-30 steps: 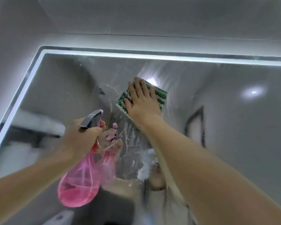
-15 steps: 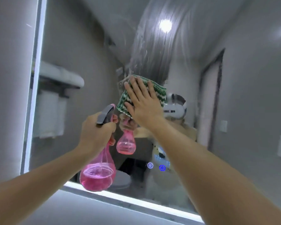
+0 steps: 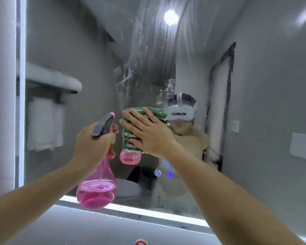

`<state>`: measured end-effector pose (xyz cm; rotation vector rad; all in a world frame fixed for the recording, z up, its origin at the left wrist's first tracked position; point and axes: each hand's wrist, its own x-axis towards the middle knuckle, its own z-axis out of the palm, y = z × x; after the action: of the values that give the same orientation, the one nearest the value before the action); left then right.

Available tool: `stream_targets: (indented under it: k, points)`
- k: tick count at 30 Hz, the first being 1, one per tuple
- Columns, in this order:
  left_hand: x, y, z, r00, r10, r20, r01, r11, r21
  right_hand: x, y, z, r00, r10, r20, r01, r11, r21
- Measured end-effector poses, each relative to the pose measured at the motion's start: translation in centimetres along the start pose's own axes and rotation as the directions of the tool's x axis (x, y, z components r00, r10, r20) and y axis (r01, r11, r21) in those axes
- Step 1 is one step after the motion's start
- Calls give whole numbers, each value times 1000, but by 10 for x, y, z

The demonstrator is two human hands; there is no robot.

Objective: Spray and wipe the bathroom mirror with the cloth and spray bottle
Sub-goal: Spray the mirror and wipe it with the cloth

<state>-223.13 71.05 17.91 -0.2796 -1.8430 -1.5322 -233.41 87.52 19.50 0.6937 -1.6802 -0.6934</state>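
The bathroom mirror [image 3: 88, 55] fills most of the view, with wet streaks running down its upper middle. My right hand [image 3: 148, 133] lies flat on a green and white cloth [image 3: 129, 140], pressing it against the glass near the centre. Just left of it, my left hand [image 3: 94, 145] grips the neck of a pink spray bottle [image 3: 96, 191] with a grey trigger head, held upright a little in front of the mirror. Pink liquid fills the bottle's lower part.
A lit strip [image 3: 131, 212] runs along the mirror's lower edge and another along its left edge [image 3: 22, 103]. Two blue touch icons [image 3: 163, 174] glow on the glass below my right hand. The mirror reflects a towel rack, a toilet, a door and a person.
My right hand has drawn the cloth down the mirror from near the top edge to the middle. The view has dropped with it, and the bottle stays beside the cloth.
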Motion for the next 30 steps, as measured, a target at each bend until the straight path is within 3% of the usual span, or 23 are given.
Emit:
stream_targets:
  k: [7,12,17,27,30]
  points:
    - [40,8,-22,993,66,102,-63,997,-31,3,73,-15,943,271,-190,-293,951,-95]
    - [74,4,-34,977,105,183,-94,993,-70,9,80,-14,807,543,-233,-577,809,-113]
    - [98,-21,-56,981,111,160,-92,988,-120,51,44,-3,612,745,-264,-778,627,-33]
    - [116,-67,-123,998,4,58,3,993,-115,148,-22,8,681,697,-224,-711,703,25]
    - [119,-63,-129,999,24,32,-20,994,-109,162,-36,11,746,640,-181,-651,759,-2]
